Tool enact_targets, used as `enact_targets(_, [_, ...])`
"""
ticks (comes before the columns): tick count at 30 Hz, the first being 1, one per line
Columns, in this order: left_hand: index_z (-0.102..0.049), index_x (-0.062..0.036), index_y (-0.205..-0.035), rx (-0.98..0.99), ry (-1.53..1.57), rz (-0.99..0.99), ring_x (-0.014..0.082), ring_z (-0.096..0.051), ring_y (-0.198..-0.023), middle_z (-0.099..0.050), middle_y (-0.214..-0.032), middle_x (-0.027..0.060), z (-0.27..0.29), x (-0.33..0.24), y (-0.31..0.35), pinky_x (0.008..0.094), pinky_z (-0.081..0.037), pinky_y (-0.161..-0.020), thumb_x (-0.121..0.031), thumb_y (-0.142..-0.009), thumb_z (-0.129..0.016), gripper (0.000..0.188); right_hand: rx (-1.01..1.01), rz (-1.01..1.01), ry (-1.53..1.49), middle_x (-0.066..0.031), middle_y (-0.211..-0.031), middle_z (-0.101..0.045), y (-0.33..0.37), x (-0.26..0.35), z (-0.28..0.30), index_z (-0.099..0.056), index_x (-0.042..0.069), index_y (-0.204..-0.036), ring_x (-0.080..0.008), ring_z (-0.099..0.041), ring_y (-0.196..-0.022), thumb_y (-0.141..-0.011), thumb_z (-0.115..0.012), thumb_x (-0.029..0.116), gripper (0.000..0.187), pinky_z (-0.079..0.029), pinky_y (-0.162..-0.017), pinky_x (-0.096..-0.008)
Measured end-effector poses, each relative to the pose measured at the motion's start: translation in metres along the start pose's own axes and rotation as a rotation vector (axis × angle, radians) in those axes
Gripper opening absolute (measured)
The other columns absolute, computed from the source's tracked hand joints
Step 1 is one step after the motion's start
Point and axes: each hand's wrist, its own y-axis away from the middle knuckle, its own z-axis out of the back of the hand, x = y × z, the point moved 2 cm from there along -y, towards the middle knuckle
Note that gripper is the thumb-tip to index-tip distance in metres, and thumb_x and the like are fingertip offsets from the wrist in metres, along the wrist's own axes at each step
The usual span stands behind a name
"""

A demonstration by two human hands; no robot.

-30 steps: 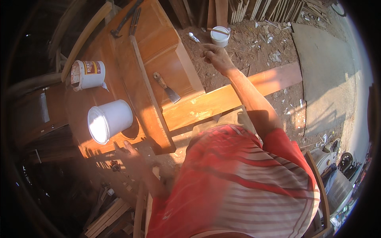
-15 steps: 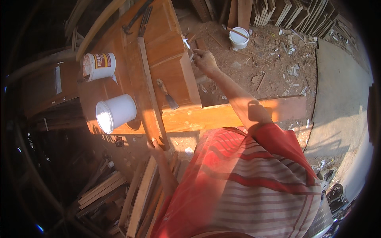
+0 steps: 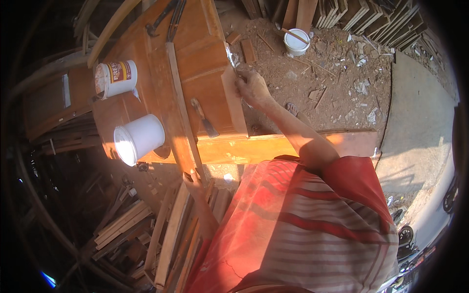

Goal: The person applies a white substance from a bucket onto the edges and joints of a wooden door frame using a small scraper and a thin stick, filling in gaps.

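Note:
My right hand [image 3: 253,89] is closed around a putty knife, at the right edge of an orange-brown panelled wooden door [image 3: 195,61]. Most of the tool is hidden by the fingers. White paste [image 3: 229,54] sits on the door's edge just beyond them. My left hand [image 3: 190,181] is at the near end of a long wooden board [image 3: 181,115] lying over the door; it seems closed on that end, its fingers mostly hidden. Between the board and my right hand lies a scraper [image 3: 204,117] with a wooden handle.
Left of the board stand a labelled tub [image 3: 116,78] and a white bucket [image 3: 140,139]. A hammer [image 3: 160,20] lies at the far end. Another white bucket [image 3: 296,43] with a stick across it is on the littered ground. Wood offcuts [image 3: 124,224] are piled at lower left.
My right hand has come nearer along the door's edge, leaving more white paste in sight beyond it. My left hand stays at the board's end. The whole view has shifted slightly.

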Motion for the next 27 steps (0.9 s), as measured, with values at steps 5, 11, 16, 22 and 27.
enact_targets(5, [-0.045, 0.0134, -0.145, -0.144, 0.055, -0.073, 0.0333, -0.061, -0.120, -0.061, -0.134, 0.0278, -0.008, -0.003, 0.004, 0.0395, -0.047, -0.103, -0.045, -0.106, -0.055, 0.071, -0.158, -0.001, -0.151, -0.0186, -0.081, -0.073, -0.001, 0.007, 0.001, -0.067, -0.003, -0.127, -0.0254, -0.074, -0.071, -0.097, -0.052, 0.018, 0.040, -0.058, -0.070, -0.0392])
enact_targets(11, [-0.042, 0.0122, -0.147, -0.097, -0.012, -0.096, 0.0374, -0.055, -0.131, -0.055, -0.142, 0.0297, -0.003, 0.004, -0.003, 0.0421, -0.044, -0.108, -0.044, -0.108, -0.053, 0.069, -0.028, -0.082, -0.263, -0.0086, -0.079, -0.066, -0.025, -0.016, -0.008, -0.066, -0.007, -0.109, -0.0149, -0.062, -0.063, -0.099, -0.050, 0.011, 0.026, -0.053, -0.059, -0.0332])
enact_targets(16, [-0.036, 0.0103, -0.152, -0.144, 0.077, -0.142, 0.0401, -0.048, -0.139, -0.046, -0.151, 0.0314, -0.004, 0.012, 0.010, 0.0435, -0.040, -0.112, -0.045, -0.108, -0.053, 0.073, -0.044, -0.162, -0.388, -0.0072, -0.075, -0.062, -0.008, -0.004, -0.010, -0.063, -0.005, -0.102, -0.0144, -0.058, -0.059, -0.101, -0.046, 0.011, 0.023, -0.050, -0.057, -0.0317])
enact_targets(22, [-0.032, 0.0048, -0.157, -0.164, -0.036, -0.018, 0.0423, -0.043, -0.144, -0.039, -0.157, 0.0306, -0.004, -0.004, 0.007, 0.0465, -0.039, -0.116, -0.046, -0.106, -0.053, 0.075, 0.051, -0.220, -0.310, -0.0108, -0.076, -0.064, -0.016, -0.012, -0.012, -0.061, -0.007, -0.100, -0.0172, -0.064, -0.061, -0.099, -0.048, 0.009, 0.021, -0.055, -0.058, -0.0346])
enact_targets(27, [-0.029, 0.0033, -0.159, -0.138, -0.061, -0.011, 0.0426, -0.040, -0.147, -0.036, -0.161, 0.0295, -0.009, 0.007, 0.010, 0.0468, -0.037, -0.118, -0.045, -0.106, -0.053, 0.076, -0.104, 0.035, -0.002, -0.0146, -0.079, -0.068, -0.034, -0.021, -0.019, -0.059, -0.008, -0.102, -0.0212, -0.070, -0.063, -0.099, -0.048, 0.009, 0.021, -0.057, -0.060, -0.0360])
